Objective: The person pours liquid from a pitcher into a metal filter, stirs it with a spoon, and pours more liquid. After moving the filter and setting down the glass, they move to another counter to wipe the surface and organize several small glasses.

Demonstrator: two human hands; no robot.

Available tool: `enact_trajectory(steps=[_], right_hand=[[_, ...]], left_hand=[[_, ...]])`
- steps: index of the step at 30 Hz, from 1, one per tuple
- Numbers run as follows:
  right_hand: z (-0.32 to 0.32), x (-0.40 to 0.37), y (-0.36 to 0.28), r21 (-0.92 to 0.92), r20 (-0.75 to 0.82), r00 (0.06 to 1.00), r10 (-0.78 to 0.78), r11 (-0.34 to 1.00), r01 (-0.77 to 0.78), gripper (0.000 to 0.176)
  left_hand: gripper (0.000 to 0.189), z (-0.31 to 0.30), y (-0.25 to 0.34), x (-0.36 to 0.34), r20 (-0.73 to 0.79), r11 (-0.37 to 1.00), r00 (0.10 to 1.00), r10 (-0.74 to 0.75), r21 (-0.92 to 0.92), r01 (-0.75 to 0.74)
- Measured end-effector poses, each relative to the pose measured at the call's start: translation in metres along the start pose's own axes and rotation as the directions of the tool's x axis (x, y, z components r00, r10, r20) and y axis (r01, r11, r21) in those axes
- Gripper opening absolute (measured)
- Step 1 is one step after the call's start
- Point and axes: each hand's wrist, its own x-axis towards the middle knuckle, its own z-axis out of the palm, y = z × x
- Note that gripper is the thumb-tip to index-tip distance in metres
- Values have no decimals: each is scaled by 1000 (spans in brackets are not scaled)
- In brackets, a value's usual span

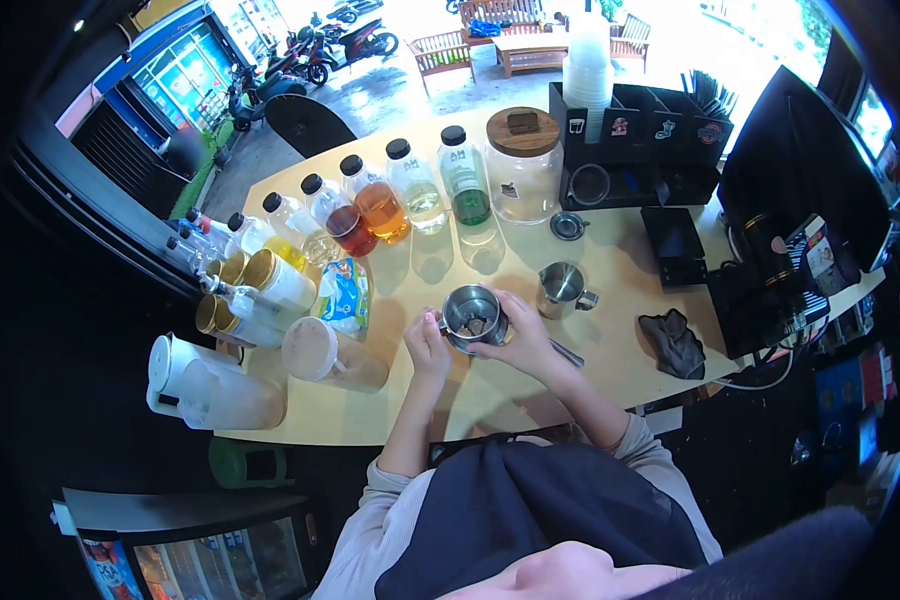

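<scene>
Both hands hold a steel milk pitcher (471,296) over the front middle of the table, its mouth facing up with a little brownish stuff inside. My left hand (427,344) closes on its handle at the left. On the other side my right hand (520,334) wraps round the wall, thumb low at the front. A second steel pitcher (562,284) stands right of that hand, handle toward the right. Partly hidden by my right forearm, a dark slim handle (567,352) lies on the table.
Capped bottles of coloured liquid, including an orange one (381,210), line the back left. Nearer are a wipes pack (344,296), a lidded tub (332,355) and a white jug (215,385). A wooden-lidded jar (523,170), black organiser (645,145), dark cloth (672,343) and monitor (805,170) stand rightward.
</scene>
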Motion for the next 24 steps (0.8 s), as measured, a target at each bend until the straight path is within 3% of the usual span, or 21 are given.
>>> enact_trajectory(steps=[7, 24], right_hand=[[-4, 4, -3, 18, -28, 1000, -1, 1000, 1, 77], [-6, 7, 1, 44, -19, 999, -31, 999, 32, 76]], left_hand=[[41, 1, 6, 5, -17, 997, 997, 73, 9, -73], [43, -1, 7, 7, 1, 997, 998, 70, 40, -70]])
